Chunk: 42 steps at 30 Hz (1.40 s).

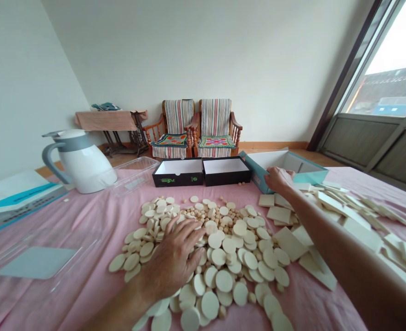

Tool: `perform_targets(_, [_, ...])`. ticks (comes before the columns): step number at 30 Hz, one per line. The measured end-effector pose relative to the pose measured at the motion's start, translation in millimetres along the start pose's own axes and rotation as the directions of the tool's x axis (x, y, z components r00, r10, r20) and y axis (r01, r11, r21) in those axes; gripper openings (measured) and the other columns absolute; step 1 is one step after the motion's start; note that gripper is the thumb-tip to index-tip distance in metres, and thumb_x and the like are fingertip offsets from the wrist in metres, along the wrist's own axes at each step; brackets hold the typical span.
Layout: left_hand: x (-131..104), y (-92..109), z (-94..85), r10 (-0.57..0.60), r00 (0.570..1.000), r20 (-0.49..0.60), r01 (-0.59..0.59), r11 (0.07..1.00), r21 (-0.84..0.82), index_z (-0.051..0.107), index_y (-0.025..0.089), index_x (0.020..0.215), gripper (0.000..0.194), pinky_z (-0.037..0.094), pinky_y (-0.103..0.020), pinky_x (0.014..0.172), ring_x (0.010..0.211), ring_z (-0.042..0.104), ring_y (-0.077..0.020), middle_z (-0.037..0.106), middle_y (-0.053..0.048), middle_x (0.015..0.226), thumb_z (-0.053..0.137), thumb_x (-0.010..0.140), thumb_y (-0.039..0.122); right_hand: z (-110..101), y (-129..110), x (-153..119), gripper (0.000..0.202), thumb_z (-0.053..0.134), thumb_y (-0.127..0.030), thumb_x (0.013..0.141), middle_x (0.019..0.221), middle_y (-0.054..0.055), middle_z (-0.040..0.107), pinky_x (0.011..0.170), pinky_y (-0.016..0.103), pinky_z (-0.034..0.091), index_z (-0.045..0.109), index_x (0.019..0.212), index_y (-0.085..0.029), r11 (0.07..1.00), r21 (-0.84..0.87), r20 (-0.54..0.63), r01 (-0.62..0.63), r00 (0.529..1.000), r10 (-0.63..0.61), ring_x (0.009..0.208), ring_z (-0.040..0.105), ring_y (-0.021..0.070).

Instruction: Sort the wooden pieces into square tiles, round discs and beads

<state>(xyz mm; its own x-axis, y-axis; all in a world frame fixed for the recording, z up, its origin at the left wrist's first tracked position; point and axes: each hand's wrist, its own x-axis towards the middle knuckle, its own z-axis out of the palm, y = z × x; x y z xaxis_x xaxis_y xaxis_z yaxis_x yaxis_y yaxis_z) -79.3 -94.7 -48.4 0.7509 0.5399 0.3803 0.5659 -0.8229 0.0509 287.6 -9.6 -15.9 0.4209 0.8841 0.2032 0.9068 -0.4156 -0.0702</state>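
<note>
My left hand [177,253] rests palm down, fingers spread, on a wide pile of pale wooden discs [223,280]. Small wooden beads [226,221] are mixed in near the back of this pile. At the right, my right hand [279,178] reaches to the near left part of a light blue box [309,177] with a white inside. Its fingers are curled at the box edge, and what they hold, if anything, is hidden. Square wooden pieces [290,243] lie below and right of the box, under my right forearm.
Two black boxes [178,179] with white insides stand at the back middle. Farther left are a clear plastic tray [139,172], a white jug [86,165] and a blue-and-white box [20,197]. A clear lid [39,262] lies at the near left on the pink cloth [96,216].
</note>
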Motion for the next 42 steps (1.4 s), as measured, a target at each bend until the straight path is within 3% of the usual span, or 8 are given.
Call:
perform_targets(8, [0,0,1.0,-0.03,0.999,0.03,0.031,0.999,-0.016,0.051,0.025,0.129,0.038,0.029,-0.056,0.11,0.123,0.048,-0.0245,0.058,-0.006,0.128,0.048,0.091,0.025,0,-18,-9,0.032,0.042,-0.028,0.087,0.095,0.017,0.069,0.086,0.042,0.035,0.069,0.093,-0.013,1.0,0.002,0.015,-0.002,1.0,0.002,0.097,0.061,0.0291])
perform_targets(13, [1,1,1.3,-0.046,0.999,0.029,0.047,0.998,-0.037,0.051,0.026,0.129,0.038,0.028,-0.054,0.111,0.124,0.047,-0.0237,0.057,-0.005,0.129,0.048,0.092,0.026,-10,-27,-23,0.036,0.049,-0.029,0.084,0.115,0.016,0.064,0.089,0.041,0.036,0.062,0.115,-0.016,0.993,0.047,-0.203,0.112,0.974,-0.1,0.109,0.055,0.0304])
perform_targets(16, [1,1,1.1,-0.049,0.998,0.025,0.05,0.998,-0.045,0.052,0.026,0.127,0.036,0.028,-0.054,0.111,0.124,0.047,-0.0238,0.058,-0.005,0.129,0.048,0.091,0.026,-12,-43,-34,0.027,0.048,-0.022,0.084,0.097,0.008,0.071,0.078,0.028,0.041,0.068,0.101,-0.019,0.931,0.207,-0.063,0.302,0.953,-0.295,0.092,0.062,0.0216])
perform_targets(18, [1,1,0.9,-0.046,0.999,0.026,0.047,0.998,-0.046,0.054,0.026,0.126,0.035,0.028,-0.055,0.111,0.124,0.047,-0.0241,0.058,-0.005,0.128,0.049,0.091,0.026,-7,-56,-43,0.022,0.05,-0.016,0.08,0.087,0.005,0.072,0.073,0.023,0.041,0.071,0.088,-0.018,0.86,0.306,0.064,0.409,0.892,-0.447,0.084,0.064,0.0174])
perform_targets(21, [1,1,0.5,-0.049,0.999,0.02,0.05,0.998,-0.047,0.054,0.026,0.125,0.035,0.028,-0.055,0.111,0.124,0.048,-0.0244,0.058,-0.005,0.128,0.049,0.091,0.026,12,-73,-53,0.022,0.056,-0.011,0.074,0.092,0.005,0.073,0.074,0.021,0.041,0.072,0.087,-0.017,0.806,0.354,0.101,0.475,0.837,-0.537,0.085,0.065,0.0165])
perform_targets(30, [0,2,0.0,-0.038,0.999,-0.015,0.037,0.999,-0.034,0.053,0.026,0.128,0.038,0.03,-0.054,0.11,0.122,0.05,-0.0236,0.06,-0.005,0.126,0.05,0.09,0.026,55,-99,-62,0.021,0.052,-0.016,0.082,0.092,0.007,0.071,0.07,0.022,0.039,0.069,0.094,-0.017,0.827,0.373,0.024,0.42,0.887,-0.461,0.085,0.063,0.0162])
perform_targets(35, [-1,-3,2.0,0.018,0.999,-0.031,-0.017,1.0,0.019,0.05,0.024,0.132,0.04,0.032,-0.053,0.109,0.125,0.049,-0.0242,0.055,-0.007,0.133,0.049,0.091,0.027,53,-91,-59,0.017,0.053,-0.013,0.077,0.086,0.006,0.067,0.068,0.023,0.037,0.066,0.085,-0.018,0.862,0.349,-0.058,0.368,0.926,-0.373,0.081,0.059,0.0159])
perform_targets(42, [1,-12,-0.1,-0.017,0.981,-0.195,0.017,1.0,0.003,0.06,0.02,0.114,0.026,0.033,-0.051,0.108,0.111,0.058,-0.0212,0.066,-0.006,0.115,0.05,0.092,0.028,38,-62,-43,0.03,0.042,-0.013,0.084,0.099,0.013,0.065,0.076,0.027,0.038,0.066,0.103,-0.014,0.906,0.321,-0.156,0.276,0.959,-0.237,0.091,0.058,0.021])
